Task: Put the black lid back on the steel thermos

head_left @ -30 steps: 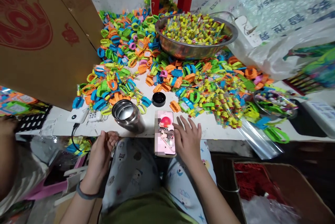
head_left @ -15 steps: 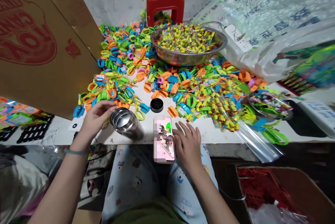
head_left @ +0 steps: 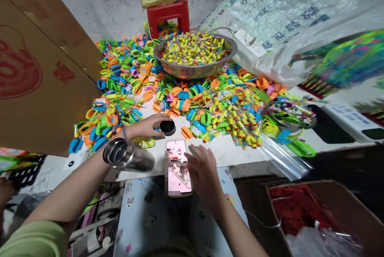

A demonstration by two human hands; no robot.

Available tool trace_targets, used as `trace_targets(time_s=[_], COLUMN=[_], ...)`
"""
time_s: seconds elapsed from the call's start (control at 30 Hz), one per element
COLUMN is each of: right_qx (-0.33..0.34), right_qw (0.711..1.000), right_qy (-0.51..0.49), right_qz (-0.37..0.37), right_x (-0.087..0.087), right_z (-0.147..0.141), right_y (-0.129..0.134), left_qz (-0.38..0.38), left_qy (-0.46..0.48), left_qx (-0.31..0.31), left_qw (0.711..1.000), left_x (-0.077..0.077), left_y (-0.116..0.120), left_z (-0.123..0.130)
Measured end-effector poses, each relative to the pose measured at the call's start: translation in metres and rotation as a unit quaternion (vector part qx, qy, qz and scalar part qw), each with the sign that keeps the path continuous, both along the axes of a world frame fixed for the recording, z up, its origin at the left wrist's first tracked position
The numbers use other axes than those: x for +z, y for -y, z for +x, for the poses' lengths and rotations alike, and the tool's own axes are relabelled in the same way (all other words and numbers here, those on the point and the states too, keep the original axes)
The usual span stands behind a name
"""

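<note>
My left hand (head_left: 153,125) reaches across behind the steel flask, its thumb and fingers closed around the left edge of the round black lid (head_left: 168,126), which sits on the table. Uncapped, the steel flask (head_left: 136,157) stands at the table's front edge with its mouth showing. My right hand (head_left: 205,169) hovers at the right side of a phone (head_left: 179,169), fingers spread and holding nothing. The phone lies at the front edge with its screen lit pink. Behind the lid spread heaps of colourful plastic toy watches (head_left: 112,119).
A steel basin (head_left: 192,71) full of small yellow-capped tubes stands behind, near a red stool (head_left: 168,13). A large cardboard box (head_left: 45,69) blocks the left. Clear plastic sleeves (head_left: 285,155) overhang the front edge at right. Part of another person's hand (head_left: 6,191) shows far left.
My left hand has moved from beside the flask, rightward to the black lid, and closed on it. The view has shifted to the right. My right hand stays beside the phone.
</note>
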State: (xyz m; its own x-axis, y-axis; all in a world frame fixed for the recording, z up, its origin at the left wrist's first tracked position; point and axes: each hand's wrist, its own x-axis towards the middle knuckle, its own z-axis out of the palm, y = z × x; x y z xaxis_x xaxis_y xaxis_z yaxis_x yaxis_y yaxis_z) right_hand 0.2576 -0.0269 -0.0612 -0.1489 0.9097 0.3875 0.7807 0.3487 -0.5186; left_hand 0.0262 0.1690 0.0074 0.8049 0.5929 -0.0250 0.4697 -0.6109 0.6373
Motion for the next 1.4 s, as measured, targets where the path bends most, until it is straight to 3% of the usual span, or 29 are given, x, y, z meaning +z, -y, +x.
trace_targets(time_s=[0.13,0.33,0.47,0.63,0.83,0.97,1.1,1.27,1.4], right_qx=[0.050,-0.039,-0.003,0.037,-0.037,-0.023,-0.008,0.031,-0.047], right_qw=[0.998,0.999,0.999,0.999,0.999,0.998,0.999,0.999,0.999], right_qy=[0.030,-0.025,-0.035,0.009,-0.020,-0.040,-0.034,0.015,-0.001], right_qz=[0.002,0.017,0.030,0.030,0.035,0.036,0.039,0.005,0.000], right_x=[-0.004,-0.002,-0.001,-0.007,-0.006,-0.004,-0.005,-0.008,-0.011], right_z=[-0.012,-0.006,-0.008,-0.015,-0.006,-0.004,-0.008,-0.010,-0.006], right_y=[-0.001,-0.001,0.000,-0.002,-0.003,-0.001,0.001,-0.002,-0.005], left_qz=[0.039,0.068,0.081,0.091,0.118,0.071,0.025,-0.067,-0.125], left_qy=[-0.026,-0.017,-0.032,-0.005,0.028,0.087,0.212,0.371,0.469], left_qx=[-0.032,-0.027,-0.001,0.054,0.132,0.229,0.336,0.459,0.496], left_qw=[0.998,0.997,0.996,0.994,0.984,0.967,0.918,0.805,0.720], left_x=[-0.012,-0.019,-0.015,0.010,0.053,0.072,0.084,0.086,0.073], left_y=[-0.009,-0.012,-0.010,-0.003,0.010,0.023,0.046,0.091,0.128], left_z=[-0.001,0.006,0.003,-0.011,-0.033,-0.053,-0.073,-0.102,-0.115])
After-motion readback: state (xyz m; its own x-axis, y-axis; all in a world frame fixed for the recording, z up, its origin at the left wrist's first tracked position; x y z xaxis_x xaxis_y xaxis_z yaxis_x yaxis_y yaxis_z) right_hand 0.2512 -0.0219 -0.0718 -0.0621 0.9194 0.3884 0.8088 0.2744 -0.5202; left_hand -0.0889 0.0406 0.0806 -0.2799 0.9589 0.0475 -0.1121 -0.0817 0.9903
